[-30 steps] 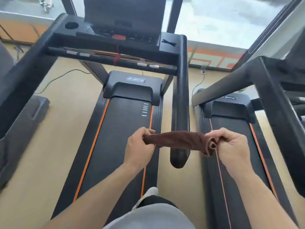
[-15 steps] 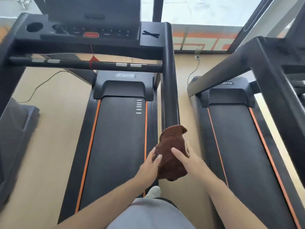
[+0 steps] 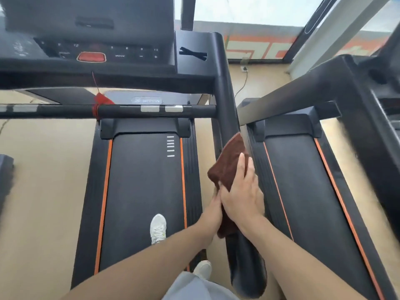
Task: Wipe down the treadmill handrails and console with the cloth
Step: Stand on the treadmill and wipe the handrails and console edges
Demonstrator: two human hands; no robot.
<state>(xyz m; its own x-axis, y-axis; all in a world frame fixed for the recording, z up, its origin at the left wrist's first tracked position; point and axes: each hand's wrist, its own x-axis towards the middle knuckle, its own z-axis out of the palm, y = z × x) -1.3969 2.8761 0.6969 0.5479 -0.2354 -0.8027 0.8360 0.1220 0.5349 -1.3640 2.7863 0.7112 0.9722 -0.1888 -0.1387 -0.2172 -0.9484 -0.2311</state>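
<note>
Neighbouring treadmill (right); white shoes

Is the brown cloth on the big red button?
No, the dark brown terry cloth is wrapped over the black right handrail under both hands, well below the red oval button on the console.

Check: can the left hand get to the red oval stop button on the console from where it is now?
Probably yes. The left hand only rests by the brown cloth; the red oval stop button sits unobstructed beyond the black crossbar.
</note>
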